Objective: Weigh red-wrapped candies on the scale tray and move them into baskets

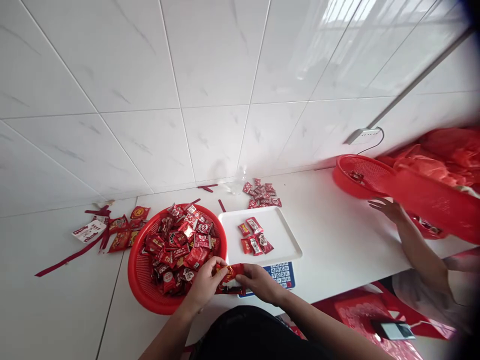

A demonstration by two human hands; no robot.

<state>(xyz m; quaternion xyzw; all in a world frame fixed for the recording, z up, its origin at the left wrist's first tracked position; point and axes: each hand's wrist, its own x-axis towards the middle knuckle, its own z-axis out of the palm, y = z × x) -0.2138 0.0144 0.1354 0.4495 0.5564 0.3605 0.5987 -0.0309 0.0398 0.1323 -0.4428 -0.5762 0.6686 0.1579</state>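
In front of my body, my left hand (207, 282) and my right hand (259, 283) both pinch a shiny red candy packet (237, 270). Another dark red wrapper edge shows just below it, partly hidden by my fingers. Beside my left hand stands a red plastic basket (135, 280) heaped with small red wrapped candies (180, 245). Beyond my hands lies the white tray (287, 245) of a weighing scale, bearing several wrapped candies (255, 243). The scale's blue keypad (281, 275) is partly covered by my right hand.
Small red packets (262, 194) lie behind the tray near a clear bottle (240, 179). At left are more packets (120, 240), a card (89, 231) and dark red strips (71, 257). At right, a co-worker's arm (416, 242) reaches by red baskets (347, 182).
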